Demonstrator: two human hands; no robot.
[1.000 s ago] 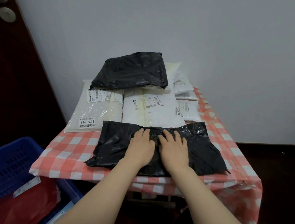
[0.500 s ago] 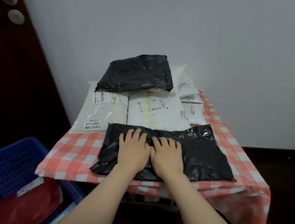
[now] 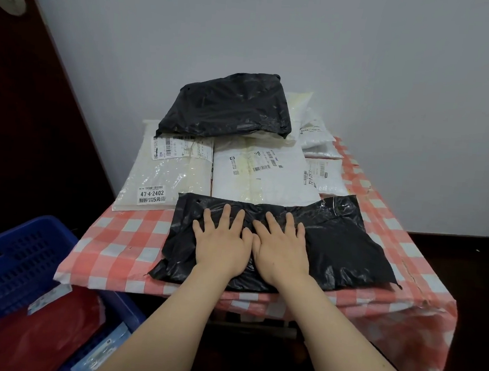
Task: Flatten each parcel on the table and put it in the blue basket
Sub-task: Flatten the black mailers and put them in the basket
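A black plastic parcel (image 3: pixel 341 245) lies flat at the front of the table (image 3: pixel 121 243), which has a red-and-white checked cloth. My left hand (image 3: pixel 221 242) and my right hand (image 3: pixel 281 246) press on its middle side by side, palms down, fingers straight and spread. Behind it lie white parcels with labels (image 3: pixel 165 176) (image 3: pixel 263 172), and a second black parcel (image 3: pixel 229 105) rests on top of the pile. The blue basket (image 3: pixel 18 258) stands on the floor at the lower left and holds a red parcel (image 3: pixel 38 333).
Smaller white parcels (image 3: pixel 322 150) are stacked at the back right of the table, against a pale wall. A dark door (image 3: pixel 18 103) with a round lock stands at the left. The floor right of the table is dark.
Both hands have slid slightly toward me and spread their fingers wider over the black parcel. The view has shifted a little.
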